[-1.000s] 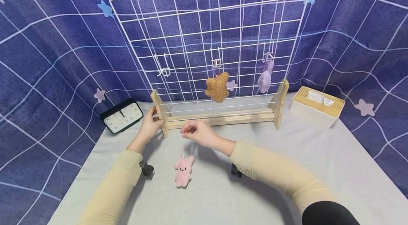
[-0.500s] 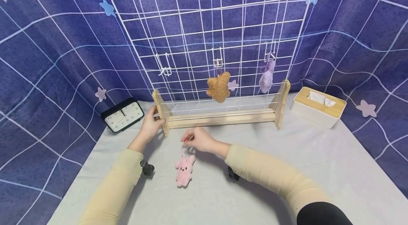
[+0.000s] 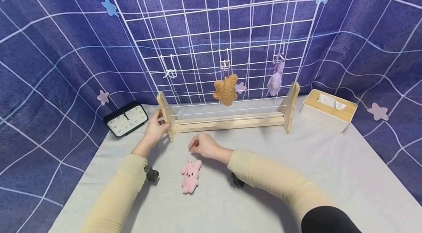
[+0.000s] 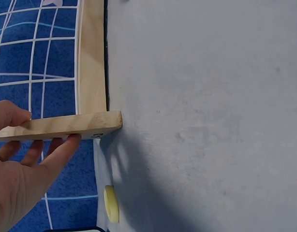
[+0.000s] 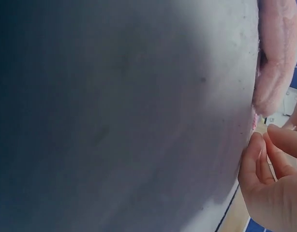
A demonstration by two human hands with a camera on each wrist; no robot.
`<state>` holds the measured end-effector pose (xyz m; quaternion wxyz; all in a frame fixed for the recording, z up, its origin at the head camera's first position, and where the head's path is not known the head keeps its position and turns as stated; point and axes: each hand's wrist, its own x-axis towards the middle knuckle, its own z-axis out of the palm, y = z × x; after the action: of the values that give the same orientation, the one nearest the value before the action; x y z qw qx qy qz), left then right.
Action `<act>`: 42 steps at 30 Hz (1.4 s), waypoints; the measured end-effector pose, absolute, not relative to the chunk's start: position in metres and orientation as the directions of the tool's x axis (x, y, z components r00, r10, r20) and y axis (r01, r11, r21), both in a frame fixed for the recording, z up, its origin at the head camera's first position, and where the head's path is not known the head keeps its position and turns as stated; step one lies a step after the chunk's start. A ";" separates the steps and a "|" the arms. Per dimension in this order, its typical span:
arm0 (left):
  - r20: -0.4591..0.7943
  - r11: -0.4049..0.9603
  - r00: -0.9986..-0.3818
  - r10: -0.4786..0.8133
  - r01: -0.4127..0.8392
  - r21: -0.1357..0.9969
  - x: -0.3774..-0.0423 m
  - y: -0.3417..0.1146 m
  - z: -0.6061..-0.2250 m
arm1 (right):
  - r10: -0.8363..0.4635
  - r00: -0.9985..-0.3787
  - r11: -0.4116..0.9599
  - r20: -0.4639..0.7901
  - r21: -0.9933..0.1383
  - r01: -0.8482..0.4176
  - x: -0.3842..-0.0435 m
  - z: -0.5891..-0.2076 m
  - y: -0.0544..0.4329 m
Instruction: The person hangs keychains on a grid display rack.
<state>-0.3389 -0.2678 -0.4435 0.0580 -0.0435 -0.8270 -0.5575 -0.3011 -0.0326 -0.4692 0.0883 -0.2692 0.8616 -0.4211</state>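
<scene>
My left hand (image 3: 156, 127) grips the left wooden foot (image 4: 61, 126) of a white wire grid rack (image 3: 211, 24), thumb on one face and fingers on the other. A pink plush bunny keychain (image 3: 190, 178) lies face up on the table. At its loop (image 3: 189, 157) are the thumb and fingertips of my right hand (image 3: 206, 145), which pinch the loop's top end. In the right wrist view the bunny (image 5: 279, 53) shows at the upper right, beside the right hand (image 5: 272, 179); the loop is hardly visible there. A bare white hook (image 3: 170, 73) hangs on the grid's left side.
A brown plush (image 3: 226, 90) and a purple plush (image 3: 275, 81) hang from hooks on the grid. An alarm clock (image 3: 126, 118) stands left of the rack. To the right sits a tissue box (image 3: 324, 115). A dark blue patterned curtain (image 3: 59, 79) surrounds the table.
My right hand has come down toward me, from beside the rack's wooden base to the bunny's loop, and its fingertips have drawn together. The left hand keeps its grip on the foot.
</scene>
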 end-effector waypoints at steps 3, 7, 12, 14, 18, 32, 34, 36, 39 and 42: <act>0.141 0.372 -0.990 0.007 0.133 0.918 -0.340 -0.268 -0.443 | -0.538 -0.840 0.521 0.068 -0.757 -0.394 -0.302 -0.470 -0.036; 0.139 0.373 -0.990 0.007 0.131 0.919 -0.340 -0.268 -0.443 | -0.547 -0.835 0.547 0.066 -0.727 -0.416 -0.303 -0.471 -0.040; 0.139 0.367 -0.990 0.007 0.131 0.921 -0.340 -0.268 -0.443 | -0.534 -0.845 0.608 0.037 -0.677 -0.414 -0.303 -0.473 -0.047; 0.137 0.372 -0.990 0.012 0.132 0.919 -0.340 -0.268 -0.443 | -0.523 -0.852 0.639 0.025 -0.651 -0.411 -0.302 -0.473 -0.049; 0.131 0.378 -0.991 0.021 0.129 0.917 -0.343 -0.269 -0.443 | -0.508 -0.861 0.673 0.006 -0.621 -0.401 -0.300 -0.472 -0.052; 0.161 0.381 -0.987 0.018 0.156 0.911 -0.339 -0.267 -0.444 | -0.522 -0.853 0.662 0.001 -0.631 -0.406 -0.293 -0.463 -0.049; 0.166 0.382 -0.986 0.017 0.159 0.910 -0.338 -0.267 -0.444 | -0.529 -0.849 0.645 0.016 -0.643 -0.414 -0.293 -0.462 -0.048; 0.164 0.381 -0.986 0.014 0.156 0.911 -0.338 -0.268 -0.445 | -0.544 -0.838 0.619 0.036 -0.657 -0.430 -0.293 -0.461 -0.047; 0.161 0.377 -0.987 0.012 0.153 0.914 -0.338 -0.268 -0.444 | -0.575 -0.815 0.560 0.068 -0.694 -0.453 -0.294 -0.460 -0.046; 0.161 0.378 -0.987 0.010 0.152 0.913 -0.338 -0.267 -0.443 | -0.611 -0.786 0.476 0.095 -0.749 -0.461 -0.295 -0.458 -0.045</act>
<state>-0.3380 -0.2671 -0.4433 0.0642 -0.0490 -0.8277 -0.5553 -0.2948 -0.0453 -0.4579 0.0930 -0.3139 0.8540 -0.4045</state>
